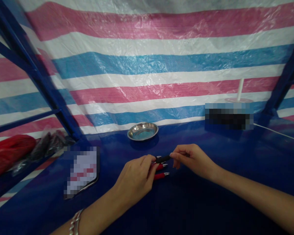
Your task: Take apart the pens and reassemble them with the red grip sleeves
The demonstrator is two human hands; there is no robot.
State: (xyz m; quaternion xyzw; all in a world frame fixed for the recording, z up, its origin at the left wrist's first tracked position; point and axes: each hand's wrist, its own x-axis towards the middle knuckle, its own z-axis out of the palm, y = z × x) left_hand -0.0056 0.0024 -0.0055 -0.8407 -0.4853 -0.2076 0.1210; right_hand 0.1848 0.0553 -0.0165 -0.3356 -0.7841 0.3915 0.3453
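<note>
A short, dark black pen (163, 159) stretches between my two hands above the blue table. My left hand (139, 173) is closed on its left end with thumb and fingers. My right hand (189, 160) pinches the other end between thumb and fingertips; the tip there is hidden. Two red pens with silver tips lie beside and partly under my left hand, the nearer red pen (159, 176) and the farther red pen (160, 167). Another silver tip (158, 157) shows just behind the black pen, its body mostly hidden.
A round steel dish (142, 132) stands at the table's back edge. To the left lies a blurred-out phone-like slab (84, 169). A blurred dark object (229, 117) and a white upright rod (240, 89) stand back right. Red bagged material (12, 151) sits on a side shelf.
</note>
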